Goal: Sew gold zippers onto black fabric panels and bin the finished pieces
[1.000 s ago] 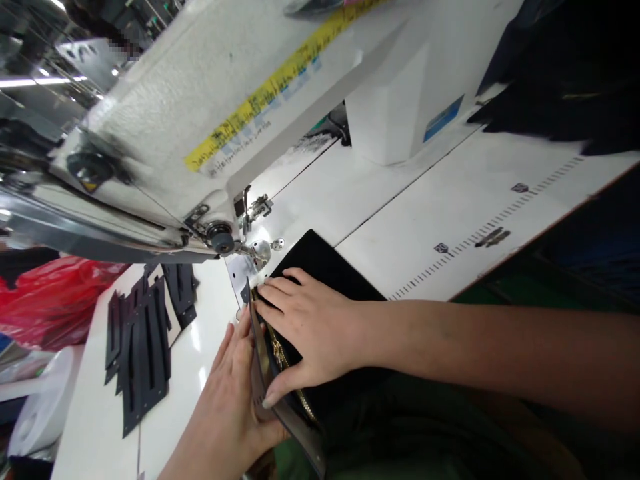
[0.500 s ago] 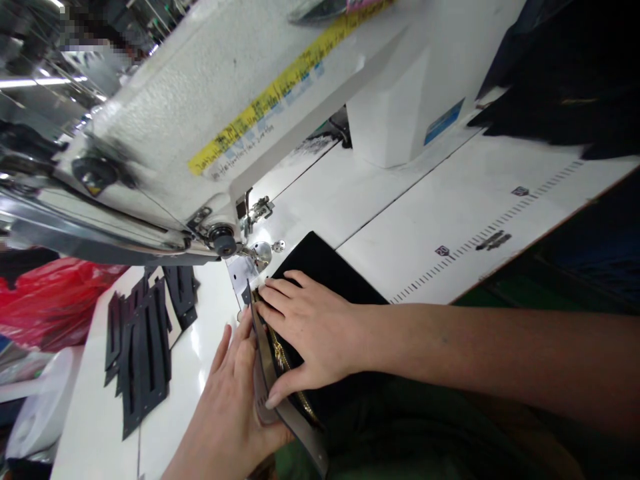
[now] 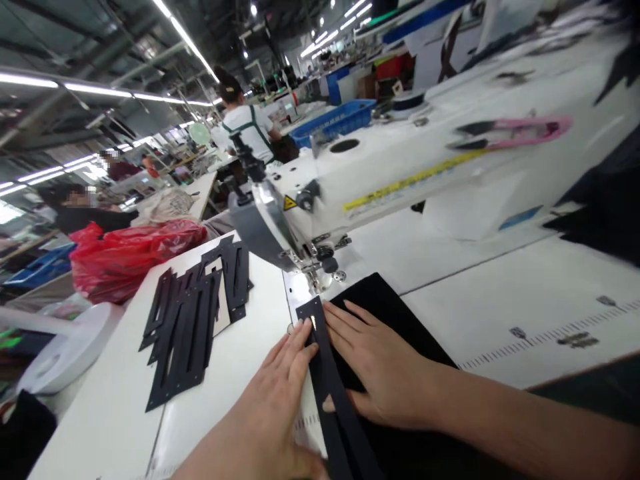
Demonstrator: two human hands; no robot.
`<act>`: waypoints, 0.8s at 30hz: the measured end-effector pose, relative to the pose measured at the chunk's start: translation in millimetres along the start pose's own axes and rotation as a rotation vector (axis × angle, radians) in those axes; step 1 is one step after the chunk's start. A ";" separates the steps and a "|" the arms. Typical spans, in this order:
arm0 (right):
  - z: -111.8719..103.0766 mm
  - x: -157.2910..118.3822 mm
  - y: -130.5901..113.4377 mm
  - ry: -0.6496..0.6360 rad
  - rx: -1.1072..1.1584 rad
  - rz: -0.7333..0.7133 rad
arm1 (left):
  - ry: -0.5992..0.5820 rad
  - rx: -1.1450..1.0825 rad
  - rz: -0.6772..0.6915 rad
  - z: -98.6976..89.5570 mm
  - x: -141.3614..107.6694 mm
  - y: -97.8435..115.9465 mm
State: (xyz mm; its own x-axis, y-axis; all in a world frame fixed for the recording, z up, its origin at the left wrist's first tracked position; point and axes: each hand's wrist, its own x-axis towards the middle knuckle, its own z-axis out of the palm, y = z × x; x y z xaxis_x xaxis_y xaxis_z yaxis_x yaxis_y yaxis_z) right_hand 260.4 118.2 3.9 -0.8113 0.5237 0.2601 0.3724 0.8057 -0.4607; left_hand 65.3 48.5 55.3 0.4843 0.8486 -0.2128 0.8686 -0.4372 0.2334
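Observation:
A dark strip with a long slot [image 3: 327, 373] lies along the left edge of black fabric [image 3: 395, 320], its far end just short of the presser foot [image 3: 316, 277]. Gold zipper teeth [image 3: 313, 323] show in the slot near that end. My left hand [image 3: 275, 400] rests with outstretched fingers along the strip's left side, fingertips on its edge; its thumb is partly hidden. On the other side, my right hand [image 3: 385, 367] lies flat over the fabric, fingers extended beside the strip. Its thumb tip shows through the slot, with part of the strip across the thumb.
The sewing machine [image 3: 400, 180] spans the far side, pink-handled snips [image 3: 520, 131] on top. Several slotted dark pieces [image 3: 190, 327] are piled at left on the white table [image 3: 240, 380]. Beyond lie a red plastic bag [image 3: 135, 257] and a blue basket [image 3: 335, 123]. Other people work behind.
My view has lifted and swung, bringing the workshop into sight. The strip, earlier raised on edge with the zipper showing beneath, now lies flatter over it. Both hands remain beside it.

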 end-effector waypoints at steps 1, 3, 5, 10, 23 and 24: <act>0.0 0.3 -0.5 0.000 -0.019 -0.007 | 0.025 -0.001 0.003 0.1 -0.5 1.4; 0.2 0.7 -2.1 0.003 -0.070 -0.025 | 0.116 0.025 0.023 5.1 -0.1 3.2; 1.3 0.9 -3.8 0.005 -0.128 -0.046 | 0.237 0.088 0.030 16.8 3.4 1.8; 5.5 2.3 -5.7 -0.013 -0.235 -0.072 | 0.532 0.240 0.047 51.5 19.6 -11.8; 6.2 5.3 -1.1 -0.098 -0.266 -0.081 | 0.655 0.295 0.134 54.5 20.9 -21.9; 5.9 5.9 -0.8 -0.104 -0.259 -0.081 | 0.640 0.299 0.136 54.4 21.0 -22.4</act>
State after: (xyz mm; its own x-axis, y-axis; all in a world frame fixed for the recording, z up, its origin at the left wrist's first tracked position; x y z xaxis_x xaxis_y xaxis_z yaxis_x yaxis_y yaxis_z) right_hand 252.7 119.0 0.8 -0.8799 0.4343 0.1930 0.3964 0.8946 -0.2063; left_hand 61.7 59.9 -6.1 0.5130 0.7493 0.4189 0.8411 -0.5362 -0.0710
